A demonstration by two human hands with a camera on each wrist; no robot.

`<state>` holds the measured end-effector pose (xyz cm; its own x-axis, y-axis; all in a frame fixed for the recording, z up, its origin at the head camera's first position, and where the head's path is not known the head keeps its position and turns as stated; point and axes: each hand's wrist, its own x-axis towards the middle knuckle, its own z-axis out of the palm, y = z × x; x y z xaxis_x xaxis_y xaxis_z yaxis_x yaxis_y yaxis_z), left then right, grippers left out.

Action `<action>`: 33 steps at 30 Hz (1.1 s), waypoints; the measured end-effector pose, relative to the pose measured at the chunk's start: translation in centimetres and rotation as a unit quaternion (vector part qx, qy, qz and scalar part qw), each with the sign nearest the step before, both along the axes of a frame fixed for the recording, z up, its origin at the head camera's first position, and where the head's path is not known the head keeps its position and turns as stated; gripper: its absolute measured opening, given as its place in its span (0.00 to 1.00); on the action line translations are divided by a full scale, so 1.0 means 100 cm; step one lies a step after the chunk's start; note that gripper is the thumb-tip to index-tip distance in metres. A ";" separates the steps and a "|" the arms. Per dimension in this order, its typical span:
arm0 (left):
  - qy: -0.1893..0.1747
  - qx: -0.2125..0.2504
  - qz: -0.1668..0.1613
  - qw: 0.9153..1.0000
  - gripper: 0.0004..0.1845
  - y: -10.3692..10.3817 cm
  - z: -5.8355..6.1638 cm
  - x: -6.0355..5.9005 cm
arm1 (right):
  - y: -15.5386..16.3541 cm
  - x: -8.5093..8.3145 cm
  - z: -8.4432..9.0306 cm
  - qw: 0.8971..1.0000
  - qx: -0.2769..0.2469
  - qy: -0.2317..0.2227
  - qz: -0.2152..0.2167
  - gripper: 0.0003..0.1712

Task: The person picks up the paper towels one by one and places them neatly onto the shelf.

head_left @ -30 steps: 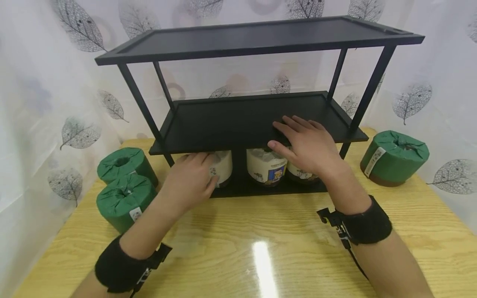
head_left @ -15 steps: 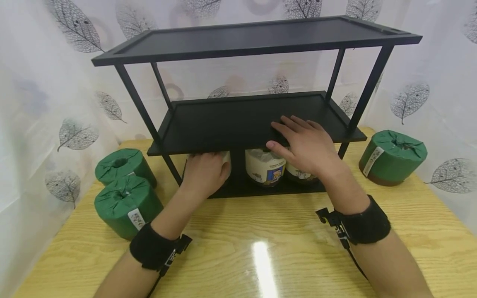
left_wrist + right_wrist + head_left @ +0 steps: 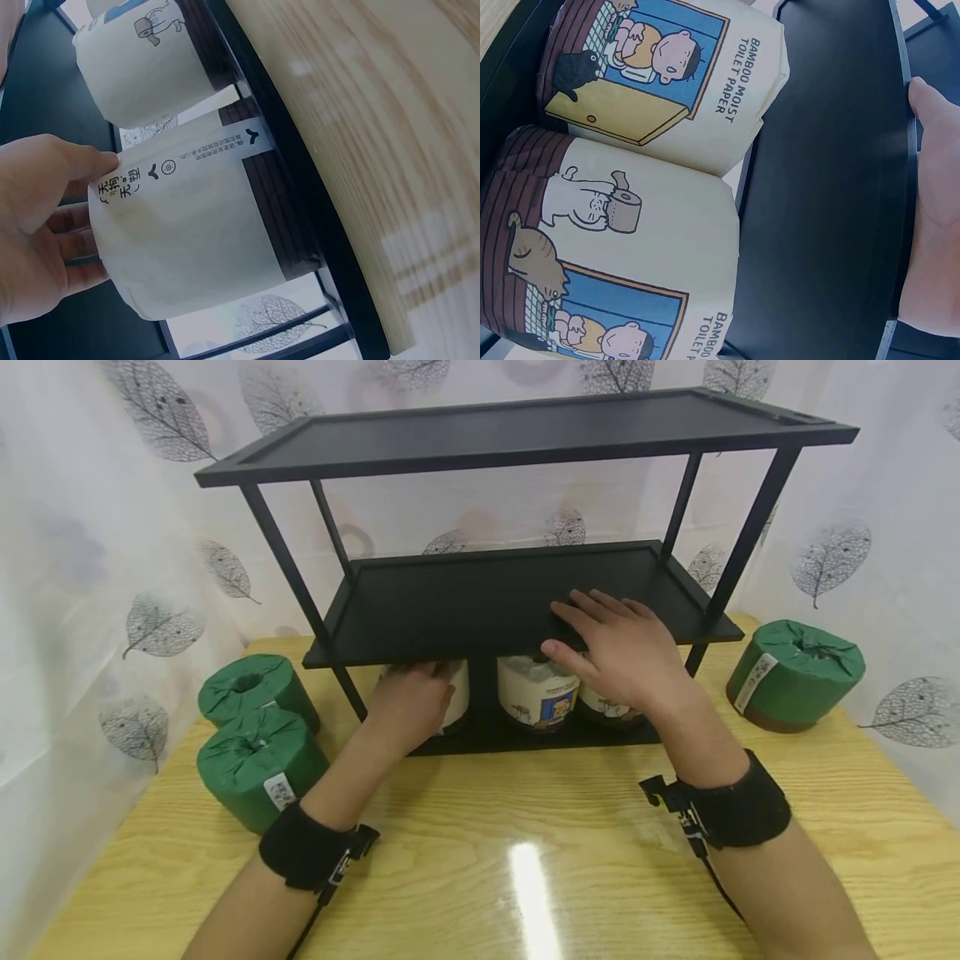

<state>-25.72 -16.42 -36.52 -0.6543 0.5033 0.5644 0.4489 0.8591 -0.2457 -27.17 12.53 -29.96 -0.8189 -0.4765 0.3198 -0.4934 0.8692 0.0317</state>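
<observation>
Shelving (image 3: 517, 602) fills the tabletop (image 3: 570, 868); three white rolls sit on its bottom tier, three green rolls (image 3: 258, 764) wait at 9 and 3 o'clock. Left hand (image 3: 411, 703) wraps the leftmost white roll (image 3: 187, 225), nearly seated. Right hand (image 3: 618, 647) rests flat, fingers straight, on the middle tier
</observation>
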 end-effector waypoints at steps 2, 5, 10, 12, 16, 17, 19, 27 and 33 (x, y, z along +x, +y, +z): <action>0.020 -0.007 -0.003 1.000 0.18 0.002 -0.001 -0.001 | 0.001 0.000 0.000 1.000 0.000 -0.001 -0.001 0.38; 0.052 -0.019 -0.007 0.998 0.15 0.004 -0.002 -0.001 | 0.002 0.000 0.000 1.000 -0.002 -0.001 -0.001 0.38; 0.069 -0.029 -0.004 0.997 0.14 0.004 -0.001 0.000 | 0.002 -0.001 -0.001 1.000 -0.002 0.001 -0.001 0.38; 0.069 -0.030 -0.005 0.997 0.13 0.004 -0.001 -0.001 | 0.001 -0.001 -0.001 1.000 -0.002 0.001 -0.002 0.38; 0.058 -0.029 -0.009 0.998 0.14 0.002 0.000 -0.001 | 0.001 -0.001 0.000 1.000 -0.002 -0.002 -0.002 0.38; 0.054 -0.028 -0.009 0.998 0.15 0.001 0.000 -0.001 | 0.001 -0.001 0.000 1.000 -0.003 -0.002 -0.001 0.38; 0.045 -0.029 -0.009 0.999 0.17 0.000 0.001 0.000 | 0.000 -0.001 0.000 1.000 -0.003 -0.001 0.000 0.38; 0.045 -0.040 -0.021 0.998 0.20 -0.005 0.003 -0.001 | 0.000 -0.001 0.000 1.000 -0.002 -0.002 0.001 0.38; 0.024 -0.061 -0.037 0.997 0.24 -0.010 0.004 -0.005 | 0.000 -0.001 0.000 1.000 -0.004 -0.005 0.000 0.38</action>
<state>-26.17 -17.46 -36.13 -0.5864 0.6164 0.5256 0.4951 0.7863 -0.3697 -27.26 12.52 -29.98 -0.8216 -0.4747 0.3156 -0.4945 0.8690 0.0197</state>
